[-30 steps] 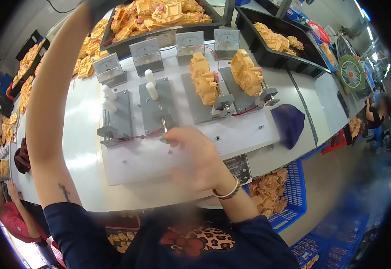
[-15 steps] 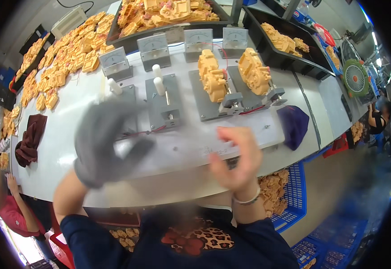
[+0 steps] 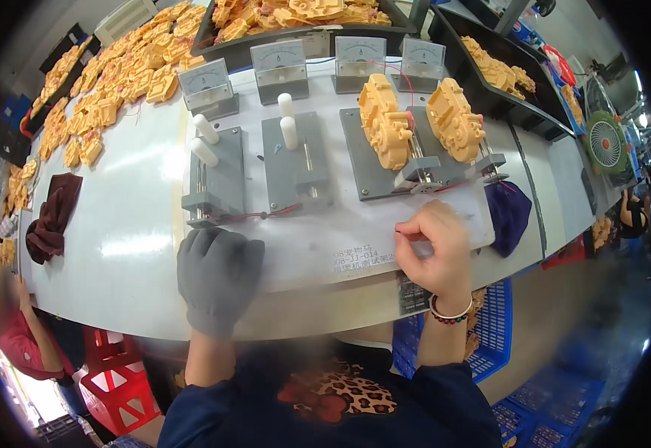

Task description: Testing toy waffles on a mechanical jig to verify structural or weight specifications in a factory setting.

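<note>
My left hand (image 3: 219,276), in a grey glove, is closed with its fingers curled under at the white board's near edge. Just beyond it stands a grey test fixture (image 3: 224,168) with white pegs and a metal clamp rod. A second pegged fixture (image 3: 277,160) beside it also carries no part. My right hand (image 3: 437,250), bare and wearing bracelets, is closed in a pinch over the board; anything between the fingertips is too small to make out. Beyond it, two yellow plastic gear housings (image 3: 386,123) (image 3: 454,123) sit on the right-hand fixtures.
Several analog meters (image 3: 279,71) stand behind the fixtures. Yellow housings (image 3: 109,97) cover the table's far left, and black trays (image 3: 445,33) hold more. A brown cloth (image 3: 57,216) lies left, a purple cloth (image 3: 509,218) right. A blue basket (image 3: 497,328) stands below; a co-worker (image 3: 30,336) sits at left.
My left hand has come down toward the board's near edge, its spread fingers now curled. My right hand has moved right, and its fingers have closed into a pinch. The view has shifted slightly.
</note>
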Demonstrator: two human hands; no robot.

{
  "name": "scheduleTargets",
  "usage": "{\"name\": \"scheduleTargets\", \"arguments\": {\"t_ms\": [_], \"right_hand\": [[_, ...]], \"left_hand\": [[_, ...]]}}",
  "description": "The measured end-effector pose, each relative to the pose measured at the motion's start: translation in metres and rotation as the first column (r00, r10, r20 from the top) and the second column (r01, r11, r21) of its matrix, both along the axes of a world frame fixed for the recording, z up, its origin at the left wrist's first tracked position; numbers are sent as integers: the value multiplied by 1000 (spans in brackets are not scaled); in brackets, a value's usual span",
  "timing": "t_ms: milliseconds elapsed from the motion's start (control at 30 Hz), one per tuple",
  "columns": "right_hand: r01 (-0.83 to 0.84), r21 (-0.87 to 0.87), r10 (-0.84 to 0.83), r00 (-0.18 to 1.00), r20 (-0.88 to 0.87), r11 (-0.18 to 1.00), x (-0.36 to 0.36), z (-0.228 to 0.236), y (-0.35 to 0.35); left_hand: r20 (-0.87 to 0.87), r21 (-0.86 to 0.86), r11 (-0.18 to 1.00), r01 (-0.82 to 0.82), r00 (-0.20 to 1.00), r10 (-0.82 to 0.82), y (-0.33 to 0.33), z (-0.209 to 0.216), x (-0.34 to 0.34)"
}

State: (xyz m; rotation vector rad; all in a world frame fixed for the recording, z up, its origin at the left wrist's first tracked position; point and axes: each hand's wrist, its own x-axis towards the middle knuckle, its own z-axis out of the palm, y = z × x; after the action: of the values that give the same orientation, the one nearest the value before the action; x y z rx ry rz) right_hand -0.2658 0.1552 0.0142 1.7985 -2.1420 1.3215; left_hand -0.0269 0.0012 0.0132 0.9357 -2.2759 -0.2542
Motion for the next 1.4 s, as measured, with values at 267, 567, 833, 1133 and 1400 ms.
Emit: {"name": "scheduleTargets", "arguments": {"t_ms": [267,567,833,1133,1400], "right_hand": [[-53,42,48,993,105,998,-5,14,3],[-103,114,76,973,220,988,-14,10,4],[-76,126,49,978,204,989,-13,11,4],[-23,156,-5,984,180,988,-11,10,1],[-20,135,-5,983,183,991,-7,10,1]], "left_hand": [[0,-41,999,23,1000,-23,0,0,-2],[-2,-37,999,34,999,-35,0,2,-2],[-6,6,999,53,999,-53,-1,4,-1],[-13,-5,996,90,996,-90,-2,3,0],[-11,9,997,77,997,-77,-2,3,0]]}}
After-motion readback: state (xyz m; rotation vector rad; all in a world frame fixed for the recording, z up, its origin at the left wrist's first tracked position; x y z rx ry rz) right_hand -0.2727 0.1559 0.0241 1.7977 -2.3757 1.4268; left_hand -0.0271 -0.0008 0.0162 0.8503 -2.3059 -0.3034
